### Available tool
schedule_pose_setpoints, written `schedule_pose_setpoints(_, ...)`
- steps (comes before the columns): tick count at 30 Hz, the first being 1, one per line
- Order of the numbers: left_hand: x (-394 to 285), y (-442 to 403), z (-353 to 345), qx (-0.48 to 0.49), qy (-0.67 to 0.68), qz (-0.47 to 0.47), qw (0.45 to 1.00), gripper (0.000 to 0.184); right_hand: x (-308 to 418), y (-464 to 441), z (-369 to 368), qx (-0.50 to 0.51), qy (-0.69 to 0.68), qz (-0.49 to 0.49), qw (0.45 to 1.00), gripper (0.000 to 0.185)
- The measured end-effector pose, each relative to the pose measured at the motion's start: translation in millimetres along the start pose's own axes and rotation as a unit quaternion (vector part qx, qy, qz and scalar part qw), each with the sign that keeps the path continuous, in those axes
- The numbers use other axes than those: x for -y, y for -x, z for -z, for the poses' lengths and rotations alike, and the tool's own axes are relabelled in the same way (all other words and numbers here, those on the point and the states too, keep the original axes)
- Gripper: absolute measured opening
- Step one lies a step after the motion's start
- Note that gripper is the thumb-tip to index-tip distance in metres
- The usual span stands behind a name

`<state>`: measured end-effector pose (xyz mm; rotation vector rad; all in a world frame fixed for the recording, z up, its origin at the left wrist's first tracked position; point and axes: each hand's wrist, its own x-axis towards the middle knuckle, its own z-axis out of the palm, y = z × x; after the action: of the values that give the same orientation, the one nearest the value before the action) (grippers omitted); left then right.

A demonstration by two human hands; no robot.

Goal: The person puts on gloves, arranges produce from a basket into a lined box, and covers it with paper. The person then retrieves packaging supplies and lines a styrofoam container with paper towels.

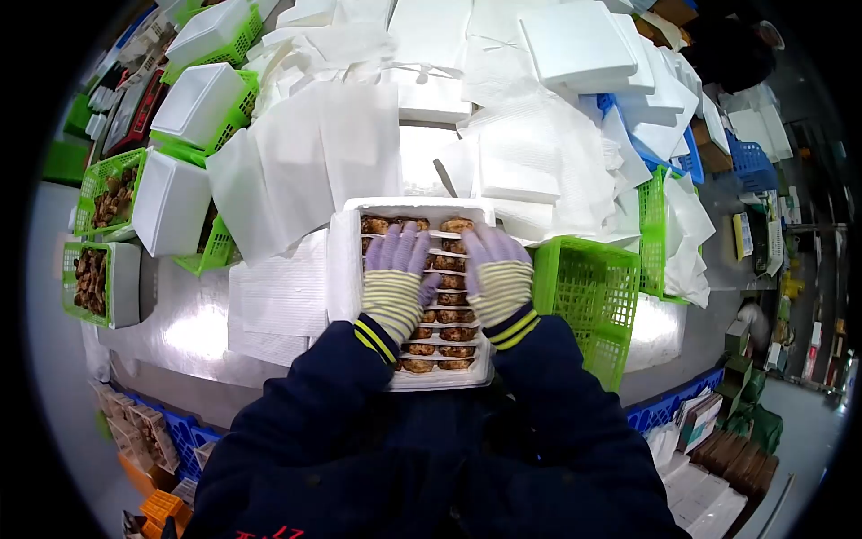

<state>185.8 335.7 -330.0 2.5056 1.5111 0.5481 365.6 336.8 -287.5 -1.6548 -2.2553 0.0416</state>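
A white foam box (341, 269) lies in front of me, holding rows of brown, mottled mushroom-like pieces (456, 334) with thin white strips between the rows. My left hand (396, 269), in a purple and yellow-striped glove, rests over the box's left rows with its fingers stretched toward the far end. Over the right side, my right hand (496, 274) wears a matching glove and looks slightly blurred, fingers extended. Neither hand visibly grips anything, though both cover some of the pieces.
A green plastic basket (588, 260) stands right beside the box. White paper sheets (278, 278) lie to its left and spread behind it. Foam lids (579, 40) are stacked at the back right. On the left are green baskets with foam boxes (171, 202) and more brown pieces (92, 280).
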Motion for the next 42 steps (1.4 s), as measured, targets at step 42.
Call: schedule_pose_setpoints(42, 101.2, 203.9, 20.5, 0.186, 0.611, 0.625, 0.448, 0.062, -43.5, 125.3, -108.7, 0.072, -0.394, -0.585, 0.705, 0.072)
